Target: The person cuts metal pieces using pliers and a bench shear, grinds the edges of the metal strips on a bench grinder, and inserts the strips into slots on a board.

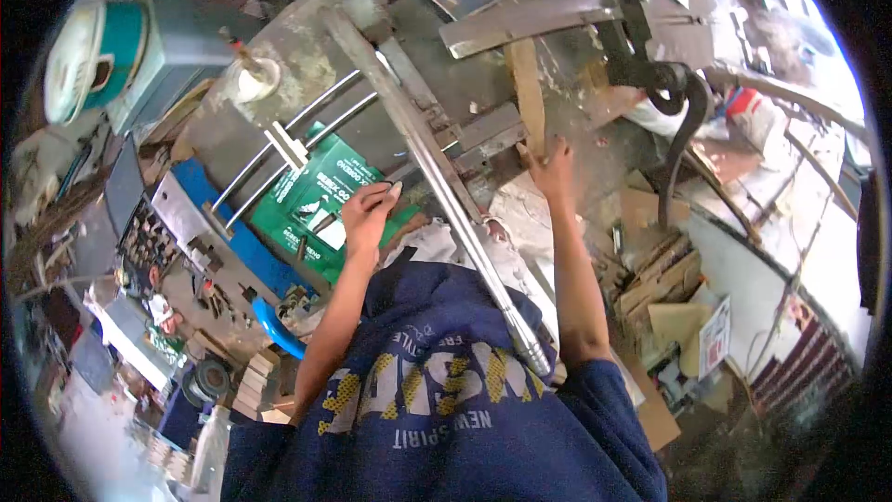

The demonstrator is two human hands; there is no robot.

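At the left of the bench rig, two slim metal rails (pixel 325 106) carry a pale block (pixel 287 146) above a green printed sheet (pixel 295 200). Next, left hand (pixel 367 214): by the sheet's right side, fingers curled, tips close together; cannot tell whether anything is pinched. A long metal lever (pixel 465 231) slants between the hands. Right of it, a metal bracket (pixel 497 127) sits just beside a wooden strip (pixel 528 93), which points away from the wearer. Right hand (pixel 556 177): fingertips at the strip's near end, apparently touching; firmness of grip cannot be told. Judged step: steadying the strip beside the bracket. Next move, judged: calls for an aligned strip, fingertips clear of the lever.
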